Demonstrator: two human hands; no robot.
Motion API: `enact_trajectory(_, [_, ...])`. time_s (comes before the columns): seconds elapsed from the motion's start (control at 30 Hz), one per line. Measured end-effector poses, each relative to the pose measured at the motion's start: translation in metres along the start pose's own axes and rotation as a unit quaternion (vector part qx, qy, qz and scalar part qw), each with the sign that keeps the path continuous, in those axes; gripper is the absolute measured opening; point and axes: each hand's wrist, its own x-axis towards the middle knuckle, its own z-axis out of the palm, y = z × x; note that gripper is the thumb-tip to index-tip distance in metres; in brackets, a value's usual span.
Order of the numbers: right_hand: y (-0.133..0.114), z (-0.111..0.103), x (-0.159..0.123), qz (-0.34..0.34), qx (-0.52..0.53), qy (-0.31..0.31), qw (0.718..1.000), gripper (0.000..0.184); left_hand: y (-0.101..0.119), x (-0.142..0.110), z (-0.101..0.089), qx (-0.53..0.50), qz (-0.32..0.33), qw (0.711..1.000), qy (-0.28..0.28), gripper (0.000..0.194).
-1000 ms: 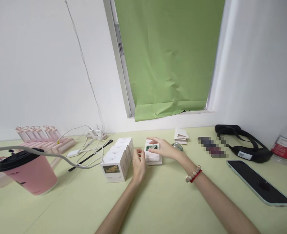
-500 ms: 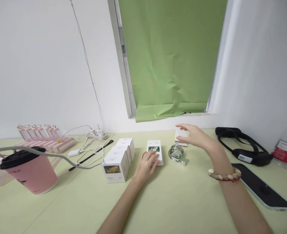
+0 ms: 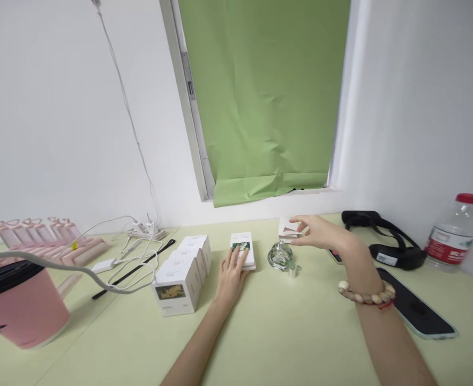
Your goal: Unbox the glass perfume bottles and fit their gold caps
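My left hand [image 3: 231, 271] lies flat, fingers stretched out, on a flat white box with a green picture [image 3: 243, 249] near the middle of the pale green table [image 3: 284, 332]. My right hand [image 3: 320, 233], with a bead bracelet on the wrist, pinches a small folded white paper [image 3: 287, 229] at the far side of the table. A round clear glass bottle [image 3: 280, 255] and its small silver cap [image 3: 292, 271] sit between the two hands. A row of white boxes [image 3: 182, 265] stands just left of my left hand.
A pink cup with a black lid [image 3: 17, 300] stands at the left, with white cables [image 3: 119, 257] and a pink rack [image 3: 47, 241] behind it. At right lie a phone [image 3: 415, 311], a black strap device [image 3: 384, 241] and a water bottle [image 3: 451, 233].
My right hand left the flat box and reached right to the folded paper, taking it between its fingers. My left hand settled flat onto the flat box. The view shifted right.
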Motion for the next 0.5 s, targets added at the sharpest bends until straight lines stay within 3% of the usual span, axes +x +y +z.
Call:
enact_trajectory(0.2, [-0.005, -0.008, -0.017, -0.046, 0.034, 0.043, 0.997, 0.050, -0.008, 0.024, 0.020, -0.033, -0.001, 0.999, 0.004, 0.047])
enact_trajectory(0.5, [-0.014, -0.031, -0.038, -0.083, 0.063, 0.069, 0.992, 0.044, -0.017, 0.052, 0.039, 0.030, -0.091, 0.995, 0.005, 0.047])
